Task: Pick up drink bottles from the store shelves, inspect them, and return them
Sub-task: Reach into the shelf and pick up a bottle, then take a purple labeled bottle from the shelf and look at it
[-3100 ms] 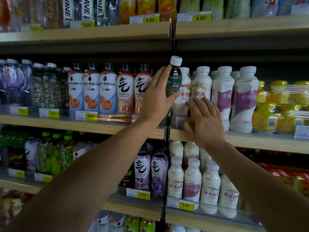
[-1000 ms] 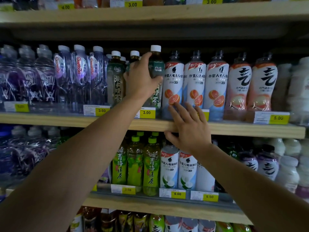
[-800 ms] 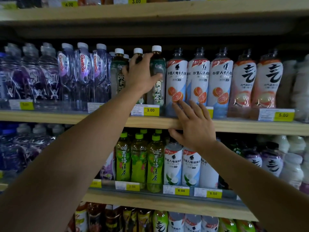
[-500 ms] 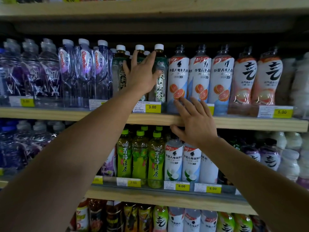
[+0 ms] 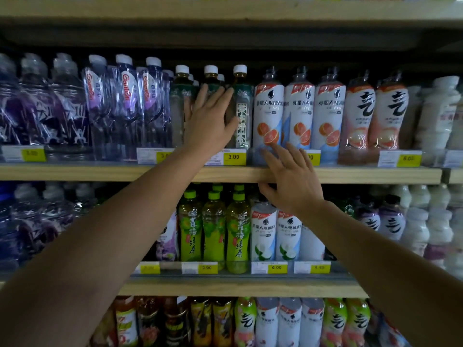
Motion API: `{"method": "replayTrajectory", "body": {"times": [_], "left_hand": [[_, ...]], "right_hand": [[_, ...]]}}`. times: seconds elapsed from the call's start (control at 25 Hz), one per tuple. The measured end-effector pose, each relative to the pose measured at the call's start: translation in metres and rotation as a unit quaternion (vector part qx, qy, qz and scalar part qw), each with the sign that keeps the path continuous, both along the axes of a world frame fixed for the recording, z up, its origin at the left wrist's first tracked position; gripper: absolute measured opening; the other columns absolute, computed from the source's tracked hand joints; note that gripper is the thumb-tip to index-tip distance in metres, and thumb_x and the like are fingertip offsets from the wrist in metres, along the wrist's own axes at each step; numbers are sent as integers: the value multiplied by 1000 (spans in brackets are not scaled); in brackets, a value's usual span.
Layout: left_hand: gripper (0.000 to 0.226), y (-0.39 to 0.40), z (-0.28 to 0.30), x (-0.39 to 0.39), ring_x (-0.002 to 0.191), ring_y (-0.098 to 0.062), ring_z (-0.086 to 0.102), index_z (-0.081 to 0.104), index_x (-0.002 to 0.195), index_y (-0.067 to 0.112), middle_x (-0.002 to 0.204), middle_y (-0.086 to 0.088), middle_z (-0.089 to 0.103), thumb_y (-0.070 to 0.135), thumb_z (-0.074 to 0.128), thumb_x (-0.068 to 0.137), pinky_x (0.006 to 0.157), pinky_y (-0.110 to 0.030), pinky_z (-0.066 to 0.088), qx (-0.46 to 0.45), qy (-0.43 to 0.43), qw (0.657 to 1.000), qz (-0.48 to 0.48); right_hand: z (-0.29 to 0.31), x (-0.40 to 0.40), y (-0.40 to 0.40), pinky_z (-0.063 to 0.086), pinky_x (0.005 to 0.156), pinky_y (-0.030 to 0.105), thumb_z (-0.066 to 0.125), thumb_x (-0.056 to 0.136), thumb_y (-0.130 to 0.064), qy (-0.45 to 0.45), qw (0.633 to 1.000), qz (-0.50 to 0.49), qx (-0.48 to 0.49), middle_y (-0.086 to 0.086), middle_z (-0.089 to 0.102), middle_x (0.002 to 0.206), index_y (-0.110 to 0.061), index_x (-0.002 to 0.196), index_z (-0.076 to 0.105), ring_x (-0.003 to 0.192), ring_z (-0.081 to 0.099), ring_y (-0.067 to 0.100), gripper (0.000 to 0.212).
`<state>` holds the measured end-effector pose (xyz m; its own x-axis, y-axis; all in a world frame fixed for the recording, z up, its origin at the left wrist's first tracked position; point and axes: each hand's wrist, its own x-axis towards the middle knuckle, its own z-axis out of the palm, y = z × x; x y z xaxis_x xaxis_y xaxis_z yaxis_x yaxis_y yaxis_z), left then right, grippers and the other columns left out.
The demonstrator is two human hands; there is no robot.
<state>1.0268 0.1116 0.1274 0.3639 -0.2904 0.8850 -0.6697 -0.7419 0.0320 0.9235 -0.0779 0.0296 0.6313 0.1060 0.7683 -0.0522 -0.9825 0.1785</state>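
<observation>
Left hand (image 5: 209, 123), grip released, lies flat against the white-capped dark-green tea bottle (image 5: 241, 108); right hand (image 5: 292, 181), fingers loose, rests on the wooden shelf edge (image 5: 375, 174).

hidden: middle tea bottle (image 5: 211, 78) behind left hand (image 5: 209, 121) | blurred: left price tag (image 5: 33, 154)

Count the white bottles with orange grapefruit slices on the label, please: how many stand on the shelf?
3, side by side on the middle shelf: left, middle, right, right of the dark tea bottles. More may stand hidden behind.
</observation>
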Motion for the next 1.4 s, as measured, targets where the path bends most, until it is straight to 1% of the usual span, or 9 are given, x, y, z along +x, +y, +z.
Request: {"method": "replayTrajectory", "body": {"times": [0.12, 0.32, 0.56, 0.68, 0.84, 0.96, 1.16, 1.28, 1.4], "left_hand": [[60, 28, -36, -15, 153, -27, 11, 33, 155, 21, 161, -1, 32, 43, 48, 101, 121, -50, 9, 1, 30, 997, -70], [55, 90, -105, -28, 149, -29, 27, 43, 150, 20, 155, -2, 43, 40, 51, 99, 120, -59, 15, -18, 30, 995, -88], [61, 156, -197, -34, 144, -32, 37, 51, 145, 14, 151, -8, 48, 48, 48, 95, 116, -58, 27, -8, 70, 995, -77], [61, 182, -236, -24, 141, -33, 40, 53, 144, 14, 149, -9, 51, 48, 49, 94, 113, -59, 33, -4, 97, 994, -45], [60, 215, -282, 0, 141, -34, 41, 51, 144, 11, 149, -12, 50, 46, 46, 95, 112, -58, 36, -7, 140, 990, -8], [60, 230, -309, 18, 139, -36, 44, 51, 143, 11, 148, -14, 50, 45, 46, 94, 110, -58, 39, 5, 162, 987, 17], [60, 233, -334, 33, 136, -35, 47, 53, 142, 12, 146, -12, 53, 46, 48, 92, 110, -57, 39, 21, 171, 984, 35], [59, 231, -346, 39, 137, -34, 46, 55, 141, 13, 145, -11, 54, 44, 50, 91, 111, -59, 36, 20, 169, 985, 36], [58, 232, -356, 43, 140, -33, 42, 55, 140, 13, 147, -12, 52, 44, 49, 91, 115, -60, 30, 31, 159, 986, 33]], "right_hand": [[-9, -3, 27, 21, 120, 53, 64, 83, -45, -16, 999, 13, 38, 11, 39, 154, -17, 149, 39, 146, 28, 38, 76], [-49, -10, 83, 36, 112, 50, 65, 76, -37, -55, 991, 82, 89, 11, 54, 136, -11, 133, 55, 134, 43, 37, 64], [-113, 3, 135, 40, 108, 51, 76, 76, -33, 18, 993, 97, 68, 13, 56, 132, -7, 130, 57, 131, 46, 40, 63], [-125, 21, 159, 36, 112, 51, 73, 79, -35, 49, 991, 94, 76, 11, 56, 133, -9, 134, 55, 133, 44, 37, 64], [-124, 58, 193, 21, 119, 52, 74, 80, -40, 89, 990, 78, 75, 10, 51, 142, -12, 141, 49, 142, 35, 36, 72], [-112, 87, 212, 10, 122, 53, 70, 83, -47, 101, 991, 58, 70, 8, 41, 151, -16, 150, 37, 147, 25, 35, 82], [-95, 124, 228, 2, 121, 56, 66, 81, -58, 122, 990, -3, 74, 7, 30, 157, -18, 156, 18, 149, 16, 36, 98], [-106, 127, 237, 8, 121, 57, 74, 76, -53, 76, 994, -12, 78, 11, 40, 150, -15, 152, 29, 145, 25, 36, 97], [-122, 117, 241, 24, 118, 54, 77, 75, -43, 31, 991, 50, 119, 12, 45, 145, -20, 152, 29, 137, 38, 37, 93]]}}
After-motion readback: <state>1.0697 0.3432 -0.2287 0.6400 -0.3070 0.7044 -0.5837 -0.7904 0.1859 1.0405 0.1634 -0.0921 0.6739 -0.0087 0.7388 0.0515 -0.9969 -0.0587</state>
